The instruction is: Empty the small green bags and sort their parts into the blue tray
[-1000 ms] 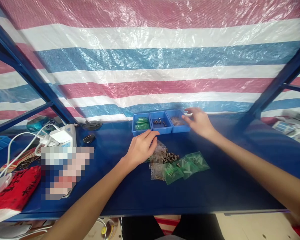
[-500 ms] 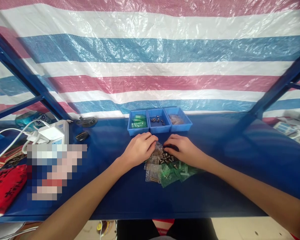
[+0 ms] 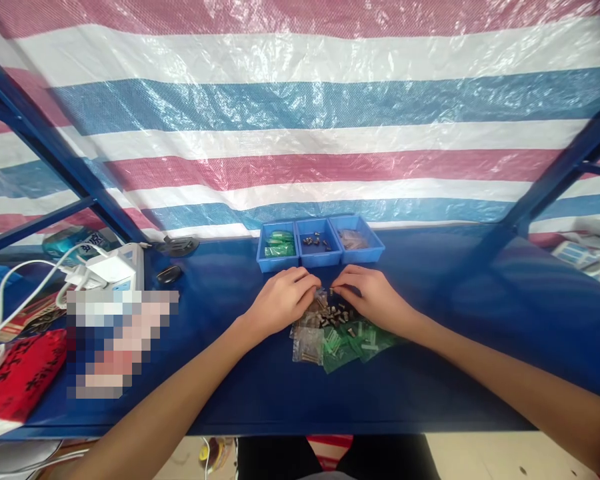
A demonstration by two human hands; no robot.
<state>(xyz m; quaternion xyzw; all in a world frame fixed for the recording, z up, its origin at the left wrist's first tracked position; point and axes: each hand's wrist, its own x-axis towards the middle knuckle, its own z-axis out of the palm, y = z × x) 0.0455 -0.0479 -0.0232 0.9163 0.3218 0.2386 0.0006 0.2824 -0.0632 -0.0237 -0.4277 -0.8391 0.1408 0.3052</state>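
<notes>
On the blue tabletop [image 3: 430,373], near the three blue bins [image 3: 320,241]: left hand [image 3: 280,300] curled on the clear packets [image 3: 310,337], right hand [image 3: 373,299] pinching something small over the loose metal parts [image 3: 333,315]; bins part-filled, pile and green packets [image 3: 355,339] unsorted.

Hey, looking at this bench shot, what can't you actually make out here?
- Head view: whether the right hand pinches anything; fingertips too small.
- Left hand hides part of the clear bags.
- Pixelated patch blurs whatever lies there.
- Small dark parts: too small to identify.
- Right bin: contents indistinct.
</notes>
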